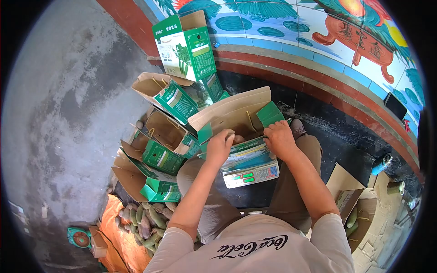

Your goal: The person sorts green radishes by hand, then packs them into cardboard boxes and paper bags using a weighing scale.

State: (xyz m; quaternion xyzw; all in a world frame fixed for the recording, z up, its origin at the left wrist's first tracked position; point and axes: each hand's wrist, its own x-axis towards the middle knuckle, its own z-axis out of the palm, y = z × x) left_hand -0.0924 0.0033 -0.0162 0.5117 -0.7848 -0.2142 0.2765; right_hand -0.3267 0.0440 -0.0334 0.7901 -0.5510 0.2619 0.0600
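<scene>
Between my knees an open green and brown cardboard carton (232, 113) stands with its far flap raised. My left hand (219, 144) is closed at the left end of its near edge. At the right end of that edge, my right hand (279, 139) is closed with the fingers curled over the cardboard. A reddish, rounded piece of produce (238, 139) shows inside; the rest of the contents is hidden. Directly below the carton's near side is a digital scale (234, 179) with lit green displays and a keypad, and the carton appears to rest on it.
Several open green cartons (165, 155) stand to the left, with a printed carton (184, 50) behind. Long green and purplish radishes (150, 223) lie heaped on an orange sheet (116, 214). On the right are a brown box (359, 204) holding green produce and a blue bottle (381, 164).
</scene>
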